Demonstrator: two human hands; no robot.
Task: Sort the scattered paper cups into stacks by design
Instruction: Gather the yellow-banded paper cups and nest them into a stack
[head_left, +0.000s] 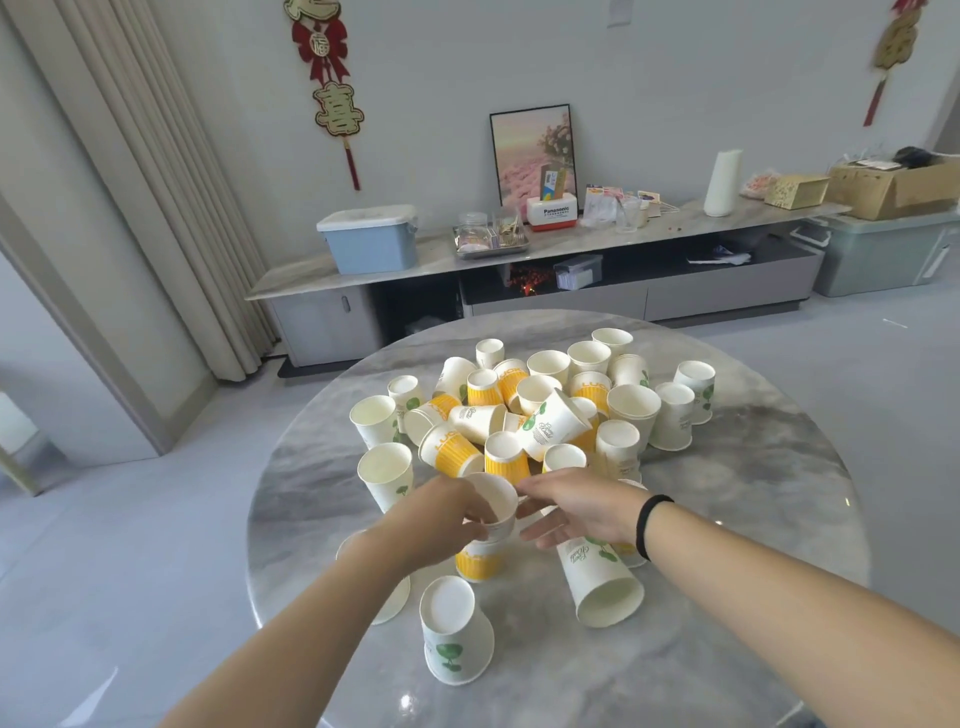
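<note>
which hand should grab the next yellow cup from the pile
Right. The left hand already grips a white cup, while the right hand is open beside it, nearest the yellow cup.

I am looking past the round marble desk (753, 467) at a long low cabinet (545, 291) standing against the far wall. A blue lidded bin (370, 239) is sitting at its left end, a metal tray (491, 238) of small items just beside it, then a red-and-white Panasonic box (552, 212). A framed flower picture (533, 154) is leaning on the wall behind that box. Further right I am seeing a white cylinder (722, 183), a gold box (796, 190) and an open cardboard box (898, 188). Beige curtains (145, 171) are hanging at left, and a red-and-gold ornament (332, 88) is hanging on the wall.
</note>
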